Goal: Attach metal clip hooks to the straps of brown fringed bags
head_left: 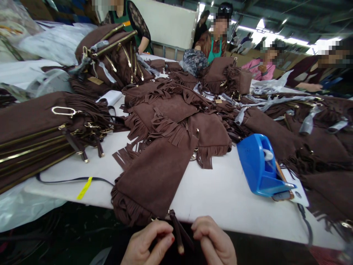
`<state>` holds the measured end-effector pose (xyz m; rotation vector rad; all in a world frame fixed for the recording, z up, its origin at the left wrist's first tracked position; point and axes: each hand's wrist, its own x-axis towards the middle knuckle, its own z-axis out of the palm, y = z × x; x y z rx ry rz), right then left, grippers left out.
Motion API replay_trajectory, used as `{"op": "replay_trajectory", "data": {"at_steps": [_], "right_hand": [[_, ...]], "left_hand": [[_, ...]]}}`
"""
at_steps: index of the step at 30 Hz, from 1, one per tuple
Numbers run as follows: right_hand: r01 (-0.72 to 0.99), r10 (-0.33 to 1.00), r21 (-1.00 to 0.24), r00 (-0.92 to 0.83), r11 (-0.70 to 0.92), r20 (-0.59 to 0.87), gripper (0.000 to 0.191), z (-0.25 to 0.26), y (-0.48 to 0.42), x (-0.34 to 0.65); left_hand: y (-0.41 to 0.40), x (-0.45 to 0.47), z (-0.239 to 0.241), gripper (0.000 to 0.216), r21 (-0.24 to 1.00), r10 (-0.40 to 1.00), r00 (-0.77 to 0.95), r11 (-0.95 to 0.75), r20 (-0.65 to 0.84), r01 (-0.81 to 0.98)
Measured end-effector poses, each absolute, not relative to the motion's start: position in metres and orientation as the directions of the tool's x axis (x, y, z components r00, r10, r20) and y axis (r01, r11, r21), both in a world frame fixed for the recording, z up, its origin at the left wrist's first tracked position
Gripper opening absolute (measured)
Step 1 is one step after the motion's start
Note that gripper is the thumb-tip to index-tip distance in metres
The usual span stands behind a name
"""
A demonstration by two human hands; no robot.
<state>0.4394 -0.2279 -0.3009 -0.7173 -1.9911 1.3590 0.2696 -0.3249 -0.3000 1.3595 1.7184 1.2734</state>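
A brown suede fringed bag (154,176) lies over the near edge of the white table (220,195). From its corner hangs a thin brown strap (178,232) with a small metal ring. My left hand (149,243) is pinched closed at the strap's base. My right hand (215,241) is curled closed just right of the strap, touching it. Both hands sit below the table edge at the bottom of the view.
A blue tape dispenser (259,165) stands on the table to the right. Stacked brown bags with gold zippers (35,132) fill the left side. Piles of fringed bags (176,103) cover the middle and far side. Several people sit across the table.
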Motion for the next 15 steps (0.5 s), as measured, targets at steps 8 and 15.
{"op": "replay_trajectory", "data": {"at_steps": [8,15], "right_hand": [[0.277,0.889,-0.96,-0.449,0.044,-0.089,0.019,-0.313,-0.237,0.439],[0.271,0.87,-0.947,-0.493,0.174,0.019,0.018,-0.324,-0.241,0.442]], "left_hand": [[-0.316,0.26,-0.306,0.03,0.773,0.915,-0.115,-0.254,0.387,0.582],[-0.314,0.256,-0.329,0.031,0.325,0.806,0.116,-0.361,0.58,0.874]]}}
